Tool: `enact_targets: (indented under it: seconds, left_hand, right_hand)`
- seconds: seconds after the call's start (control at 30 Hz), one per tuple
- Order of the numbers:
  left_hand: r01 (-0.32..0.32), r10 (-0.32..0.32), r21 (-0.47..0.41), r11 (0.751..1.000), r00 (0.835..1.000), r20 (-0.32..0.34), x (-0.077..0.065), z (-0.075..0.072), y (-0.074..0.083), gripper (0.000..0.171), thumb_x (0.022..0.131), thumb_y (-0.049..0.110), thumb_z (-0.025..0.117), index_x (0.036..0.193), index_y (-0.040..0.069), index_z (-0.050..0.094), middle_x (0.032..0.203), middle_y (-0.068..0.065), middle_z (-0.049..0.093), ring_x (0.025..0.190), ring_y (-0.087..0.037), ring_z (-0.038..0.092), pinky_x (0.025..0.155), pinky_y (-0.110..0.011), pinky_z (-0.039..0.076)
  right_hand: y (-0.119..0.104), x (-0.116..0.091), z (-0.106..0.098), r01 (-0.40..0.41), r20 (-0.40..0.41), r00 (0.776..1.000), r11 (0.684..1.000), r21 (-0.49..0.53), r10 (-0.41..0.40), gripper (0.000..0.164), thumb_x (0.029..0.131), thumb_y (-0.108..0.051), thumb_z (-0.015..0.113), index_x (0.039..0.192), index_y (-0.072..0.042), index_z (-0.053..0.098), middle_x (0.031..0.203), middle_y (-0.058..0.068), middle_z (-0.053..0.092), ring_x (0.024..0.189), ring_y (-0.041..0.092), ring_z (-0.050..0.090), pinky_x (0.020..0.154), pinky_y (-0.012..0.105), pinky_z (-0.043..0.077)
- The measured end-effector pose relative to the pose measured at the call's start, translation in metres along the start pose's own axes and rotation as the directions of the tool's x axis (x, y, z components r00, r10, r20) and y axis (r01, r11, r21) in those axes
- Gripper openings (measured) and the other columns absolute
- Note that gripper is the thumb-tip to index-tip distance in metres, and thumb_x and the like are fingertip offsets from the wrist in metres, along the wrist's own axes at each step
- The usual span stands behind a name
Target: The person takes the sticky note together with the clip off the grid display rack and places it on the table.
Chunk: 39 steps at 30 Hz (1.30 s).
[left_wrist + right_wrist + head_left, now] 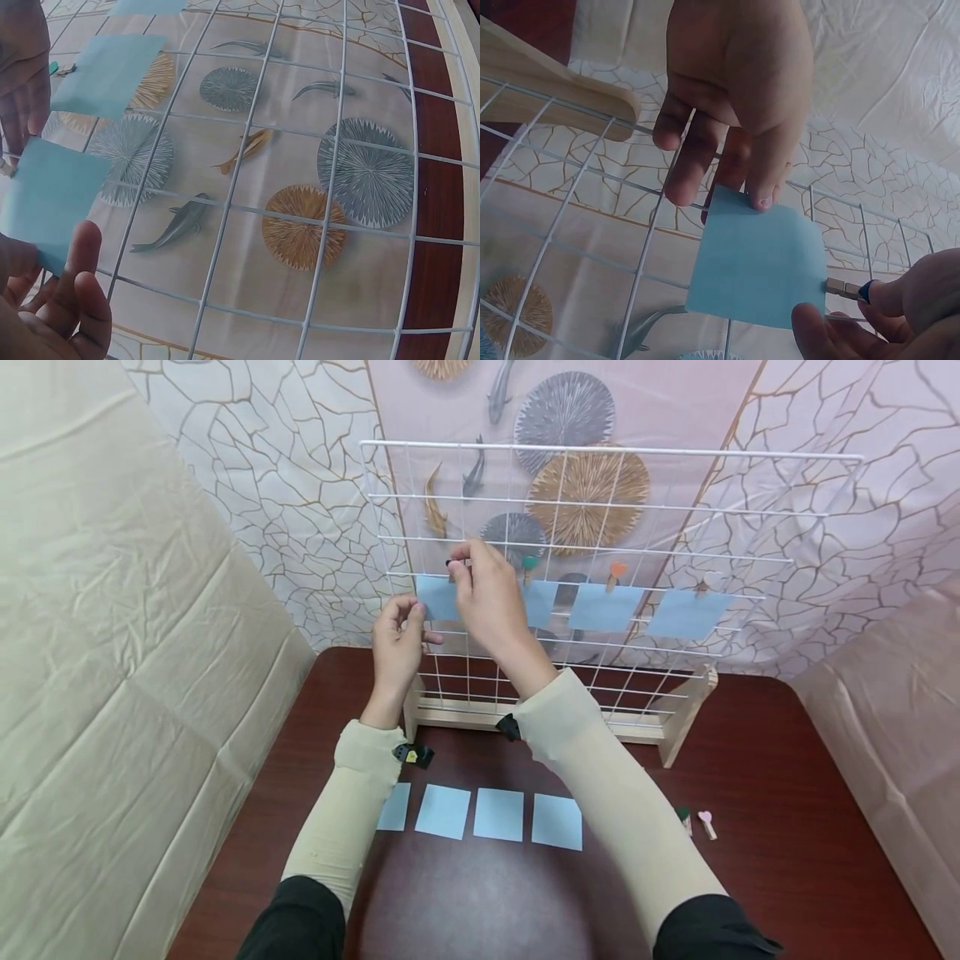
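A light blue paper square (754,259) lies against a white wire grid (611,450). My left hand (397,639) pinches its left edge between thumb and fingers. At its top edge, my right hand (491,597) pinches a small wooden clothespin (844,288) with a dark blue top. The clothespin's tip meets the paper; whether it bites the wire too, I cannot tell. Farther right on the same wire row hang three blue squares, held by a green-topped clothespin (530,563), an orange-topped clothespin (617,572) and a pale-topped clothespin (703,586). My right hand partly covers the nearest one.
Wooden feet (686,718) support the grid on a dark red-brown table (795,793). Several blue paper squares (498,815) lie in a row before it, one partly behind the left sleeve. Beside the right forearm lie a pink-topped clothespin (707,824) and a green-topped one (683,815).
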<state>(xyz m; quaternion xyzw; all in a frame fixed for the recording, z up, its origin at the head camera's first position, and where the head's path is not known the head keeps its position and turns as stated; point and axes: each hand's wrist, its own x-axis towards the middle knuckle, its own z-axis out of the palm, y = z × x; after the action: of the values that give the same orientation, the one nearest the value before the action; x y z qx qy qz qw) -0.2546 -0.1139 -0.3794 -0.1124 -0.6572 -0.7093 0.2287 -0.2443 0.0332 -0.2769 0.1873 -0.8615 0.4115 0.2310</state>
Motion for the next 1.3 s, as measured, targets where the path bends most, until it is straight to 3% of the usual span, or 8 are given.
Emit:
enact_targets:
  seconds: [0.27, 0.47, 1.03, 1.17, 1.3]
  left_hand:
    - [0.029, -0.030, 0.004, 1.000, 1.000, 0.007, -0.002, -0.002, -0.001, 0.020, 0.111, 0.010, 0.055, 0.113, -0.009, 0.061, 0.098, -0.012, 0.061, 0.060, -0.011, 0.071, 0.050, -0.024, 0.052]
    - [0.044, -0.044, 0.029, 0.999, 0.999, 0.001, -0.006, -0.004, -0.002, 0.019, 0.110, 0.010, 0.055, 0.114, -0.007, 0.062, 0.100, -0.009, 0.063, 0.062, -0.015, 0.071, 0.050, -0.020, 0.050]
    - [0.001, -0.002, 0.069, 0.998, 1.000, 0.008, -0.015, -0.013, 0.004, 0.020, 0.110, 0.011, 0.055, 0.115, -0.007, 0.062, 0.106, -0.010, 0.066, 0.064, -0.012, 0.071, 0.049, -0.018, 0.047]
    - [0.007, -0.006, 0.062, 0.998, 1.000, -0.010, -0.019, -0.015, 0.007, 0.019, 0.109, 0.008, 0.057, 0.113, -0.009, 0.063, 0.105, -0.009, 0.067, 0.065, -0.019, 0.070, 0.050, -0.019, 0.046]
    - [0.011, -0.010, 0.035, 0.999, 1.000, -0.029, -0.021, -0.017, 0.010, 0.019, 0.108, 0.005, 0.058, 0.112, -0.012, 0.062, 0.102, -0.009, 0.066, 0.063, -0.018, 0.068, 0.049, -0.018, 0.043]
  right_hand:
    - [0.002, -0.004, 0.000, 0.011, -0.009, 1.000, 1.000, 0.018, -0.011, 0.022, 0.111, -0.014, 0.054, 0.124, -0.001, 0.065, 0.114, 0.013, 0.069, 0.100, 0.026, 0.064, 0.088, 0.039, 0.051]
    - [0.004, -0.007, -0.003, 0.011, -0.019, 1.000, 0.999, 0.047, -0.010, 0.022, 0.111, -0.014, 0.054, 0.124, -0.001, 0.066, 0.112, 0.013, 0.070, 0.099, 0.025, 0.067, 0.087, 0.038, 0.053]
    - [0.004, -0.020, -0.009, 0.075, -0.010, 0.997, 0.993, 0.094, -0.075, 0.022, 0.110, -0.012, 0.055, 0.123, 0.003, 0.065, 0.110, 0.014, 0.068, 0.101, 0.028, 0.064, 0.087, 0.040, 0.052]
    - [0.002, -0.027, -0.011, 0.084, -0.017, 0.996, 0.991, 0.108, -0.082, 0.022, 0.109, -0.012, 0.056, 0.122, 0.003, 0.065, 0.109, 0.013, 0.069, 0.106, 0.028, 0.064, 0.091, 0.042, 0.050]
    - [0.001, -0.032, -0.013, 0.108, -0.027, 0.994, 0.986, 0.126, -0.105, 0.022, 0.109, -0.011, 0.056, 0.122, 0.004, 0.065, 0.108, 0.012, 0.070, 0.107, 0.029, 0.064, 0.091, 0.042, 0.051]
